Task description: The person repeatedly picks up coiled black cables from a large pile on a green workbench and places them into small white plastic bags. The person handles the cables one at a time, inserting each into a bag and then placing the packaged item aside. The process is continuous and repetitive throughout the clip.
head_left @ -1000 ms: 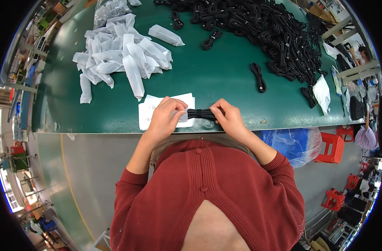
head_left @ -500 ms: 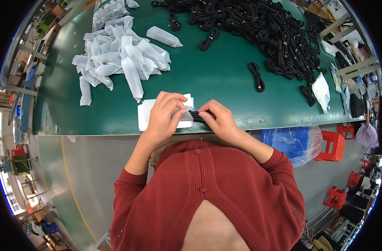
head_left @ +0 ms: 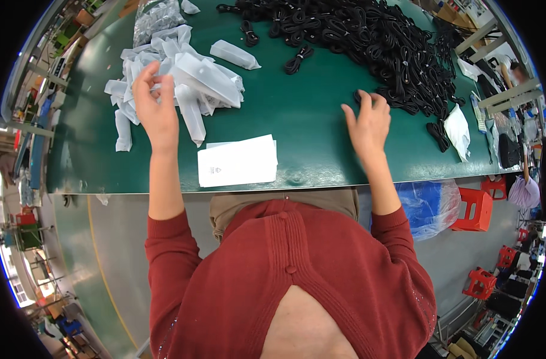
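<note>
My left hand point(head_left: 157, 105) is raised beside the heap of frosted white pouches point(head_left: 124, 87), its fingers apart with nothing between them. Just right of it, a filled pouch point(head_left: 208, 79) is over the heap; whether it rests there or is still in the air I cannot tell. My right hand point(head_left: 370, 122) reaches over a bundled black cable point(head_left: 358, 97), fingers spread, hiding most of it. Near the front table edge lies a stack of flat white pouches point(head_left: 240, 163), touched by neither hand.
A large heap of bundled black cables point(head_left: 368, 45) covers the far right of the green table point(head_left: 303, 119). One cable bundle point(head_left: 299, 59) and one filled pouch point(head_left: 235, 54) lie apart. A clear plastic bag point(head_left: 156, 24) stands far left, a white packet point(head_left: 458, 133) at right.
Both hands have left the flat stack. My left hand moved up and left to the pouch heap, where another filled pouch appears. My right hand moved up and right to the lone cable.
</note>
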